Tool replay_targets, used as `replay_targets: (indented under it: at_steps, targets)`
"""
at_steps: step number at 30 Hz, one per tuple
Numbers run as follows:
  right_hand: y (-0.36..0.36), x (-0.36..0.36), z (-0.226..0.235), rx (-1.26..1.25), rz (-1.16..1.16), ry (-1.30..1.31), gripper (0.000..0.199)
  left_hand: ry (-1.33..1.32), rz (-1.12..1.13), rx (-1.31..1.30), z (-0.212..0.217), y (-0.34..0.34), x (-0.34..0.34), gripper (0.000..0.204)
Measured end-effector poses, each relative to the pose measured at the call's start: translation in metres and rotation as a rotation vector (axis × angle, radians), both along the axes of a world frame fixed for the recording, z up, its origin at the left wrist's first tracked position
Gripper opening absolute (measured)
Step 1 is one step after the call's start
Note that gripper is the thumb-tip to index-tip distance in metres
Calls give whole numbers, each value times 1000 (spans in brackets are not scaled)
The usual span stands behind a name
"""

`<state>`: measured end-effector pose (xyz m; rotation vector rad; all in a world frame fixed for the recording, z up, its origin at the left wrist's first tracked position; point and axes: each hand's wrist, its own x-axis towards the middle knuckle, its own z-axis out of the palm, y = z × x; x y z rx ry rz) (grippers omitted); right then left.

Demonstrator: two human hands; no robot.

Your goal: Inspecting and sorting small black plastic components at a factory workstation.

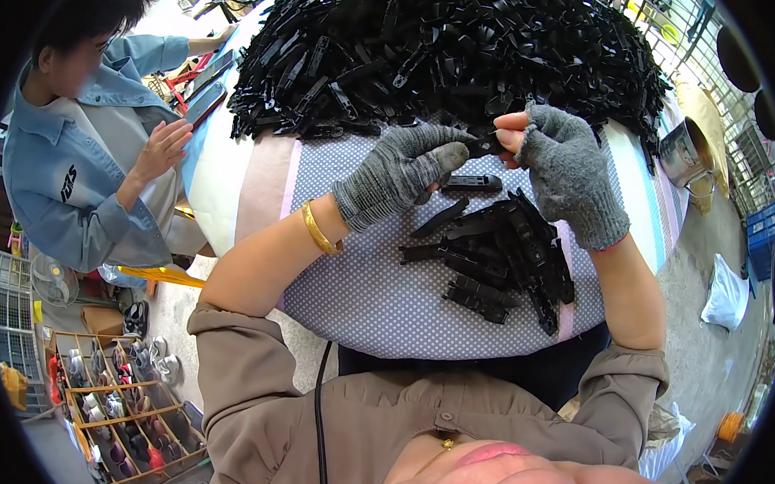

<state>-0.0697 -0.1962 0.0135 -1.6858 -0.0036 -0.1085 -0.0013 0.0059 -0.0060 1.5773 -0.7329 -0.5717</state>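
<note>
- Left hand (399, 169), grey-gloved, centre frame: grip pinched shut on small black plastic strip (485, 145).
- Right hand (568, 168), fingerless grey glove: bare fingertips (509, 130) clamped on same strip.
- Loose black clips (499, 255) just below, on dotted-cloth surface (377, 293).
- Big black heap (447, 54) filling upper frame.
- Another person's hand (162, 146) at left.

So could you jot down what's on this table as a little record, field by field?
Left hand: grey knit glove, fingertips at a small black plastic piece
Right hand: grey fingerless glove, pinching the same piece
Big heap: black plastic strips at the table's far side
Small pile: similar black strips, below the hands
Single strip: lies apart, between the hands
Table cover: dotted pale cloth
Wrist: gold bangle on the left arm
Co-worker: denim jacket, seated at left
</note>
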Motion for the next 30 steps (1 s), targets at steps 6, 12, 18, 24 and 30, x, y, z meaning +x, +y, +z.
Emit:
replay_targets:
  at_steps: [6,12,18,24,30]
  targets:
    - [12,-2,-2,-108,-46,-100,17,-70,91,75,7,0,-7,25]
    - [16,-1,10,29,58,-44,52,-196,-94,43,14,-3,-13,27]
    - [39,-15,7,162,86,-21,59,-463,-160,73,16,-16,-32,30]
    - [21,5,14,-164,88,-365,70,-805,-13,49,12,-20,-20,24]
    - [-31,26,-7,-742,-74,-177,24,-869,-14,478,-1,-11,-5,30]
